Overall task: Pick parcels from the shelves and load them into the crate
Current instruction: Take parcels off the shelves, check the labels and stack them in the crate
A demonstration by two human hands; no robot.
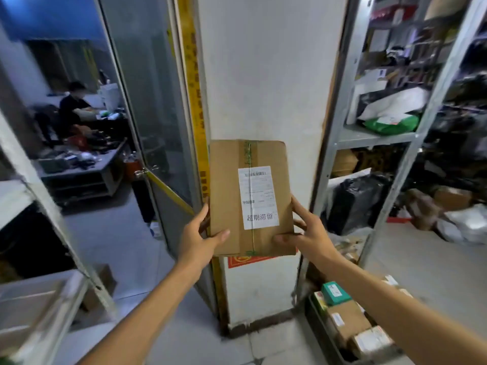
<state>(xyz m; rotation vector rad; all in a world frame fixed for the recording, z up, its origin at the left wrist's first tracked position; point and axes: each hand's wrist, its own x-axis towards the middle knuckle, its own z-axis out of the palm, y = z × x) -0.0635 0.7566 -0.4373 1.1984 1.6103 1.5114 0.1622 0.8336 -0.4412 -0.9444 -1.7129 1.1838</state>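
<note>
The person holds a flat brown box [226, 185] up in the air with both hands, in front of a white pillar [263, 75]. The box is turned so its white label [258, 197] faces the person, most likely so they can read it. The left hand [196, 233] grips the box's left edge, thumb on the front and fingers tucked behind. The right hand [307, 230] grips the bottom right corner the same way. Both arms reach straight out, and using two hands makes the wide box steady. The dark crate [315, 322] sits on the floor low on the right, near the shelves [374, 135], with small parcels inside. The box is well apart from it, so it is not loaded yet
</note>
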